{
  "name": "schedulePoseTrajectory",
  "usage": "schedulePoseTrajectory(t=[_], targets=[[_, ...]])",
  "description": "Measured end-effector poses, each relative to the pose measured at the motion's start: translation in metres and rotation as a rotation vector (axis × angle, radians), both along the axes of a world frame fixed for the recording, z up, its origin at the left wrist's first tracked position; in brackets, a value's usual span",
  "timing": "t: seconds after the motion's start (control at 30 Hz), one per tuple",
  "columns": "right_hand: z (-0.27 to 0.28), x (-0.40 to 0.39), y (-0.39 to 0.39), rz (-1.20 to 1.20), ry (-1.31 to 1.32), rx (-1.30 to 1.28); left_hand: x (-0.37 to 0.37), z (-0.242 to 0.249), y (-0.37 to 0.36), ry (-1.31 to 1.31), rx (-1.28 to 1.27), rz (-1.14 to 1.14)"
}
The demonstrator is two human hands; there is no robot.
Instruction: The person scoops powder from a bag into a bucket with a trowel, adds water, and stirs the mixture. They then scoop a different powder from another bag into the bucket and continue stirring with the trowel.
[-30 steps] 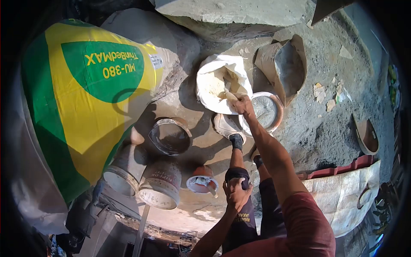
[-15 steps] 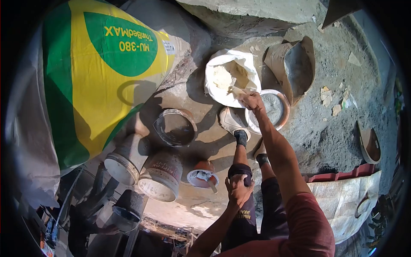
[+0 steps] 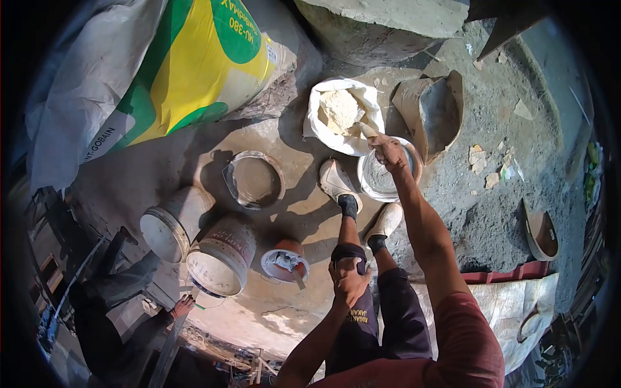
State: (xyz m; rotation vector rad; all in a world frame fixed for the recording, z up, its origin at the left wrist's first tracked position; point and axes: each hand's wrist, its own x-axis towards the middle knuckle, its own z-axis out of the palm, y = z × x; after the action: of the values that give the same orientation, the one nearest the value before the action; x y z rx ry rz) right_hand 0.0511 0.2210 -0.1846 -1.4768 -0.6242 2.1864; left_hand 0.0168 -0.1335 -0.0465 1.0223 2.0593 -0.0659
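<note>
My right hand is closed around the pale handle of a scoop-like tool, probably a trowel. Its far end reaches into a white sack and is partly lost against the pale powder heaped inside. Just below that hand stands a round bucket with grey material in it. On my bent knee rests my left hand, fingers spread over the dark trouser leg and holding nothing.
An opened paper bag of grey powder stands beyond the bucket. Leftward are a basin, two large pails and a small bucket with a tool. A co-worker's hand shows at lower left.
The view has shifted, so the large yellow-green bag sits higher. My right hand has tilted the tool at the sack's edge. The co-worker's hand has moved up; my left hand stays on the knee.
</note>
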Motion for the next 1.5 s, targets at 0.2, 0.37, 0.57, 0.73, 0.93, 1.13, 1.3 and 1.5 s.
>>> schedulePoseTrajectory(t=[0.2, 0.37, 0.57, 0.73, 0.93, 1.13, 1.3, 1.5], targets=[[0.048, 0.040, -0.015, 0.035, -0.010, 0.005, 0.002, 0.009, 0.009, -0.005, 0.174, -0.011], [0.076, 0.092, -0.039, 0.022, 0.001, 0.019, 0.008, 0.027, 0.023, 0.003, 0.220, 0.006], [0.104, 0.177, -0.074, 0.106, -0.111, -0.067, 0.014, 0.035, 0.031, -0.032, 0.225, 0.005], [0.095, 0.213, -0.096, 0.128, -0.188, -0.066, 0.023, 0.033, 0.029, -0.048, 0.214, 0.029], [0.058, 0.200, -0.102, 0.149, -0.406, -0.084, 0.034, 0.025, 0.018, 0.000, 0.260, 0.021], [0.087, 0.152, -0.080, 0.374, -0.616, 0.083, 0.035, 0.029, 0.020, -0.014, 0.223, 0.017], [0.087, 0.144, -0.065, 0.573, -0.651, 0.398, 0.036, 0.026, 0.016, 0.001, 0.238, 0.026], [0.067, 0.144, -0.063, 0.885, -0.988, 0.986, 0.033, 0.028, 0.017, -0.007, 0.270, 0.028]])
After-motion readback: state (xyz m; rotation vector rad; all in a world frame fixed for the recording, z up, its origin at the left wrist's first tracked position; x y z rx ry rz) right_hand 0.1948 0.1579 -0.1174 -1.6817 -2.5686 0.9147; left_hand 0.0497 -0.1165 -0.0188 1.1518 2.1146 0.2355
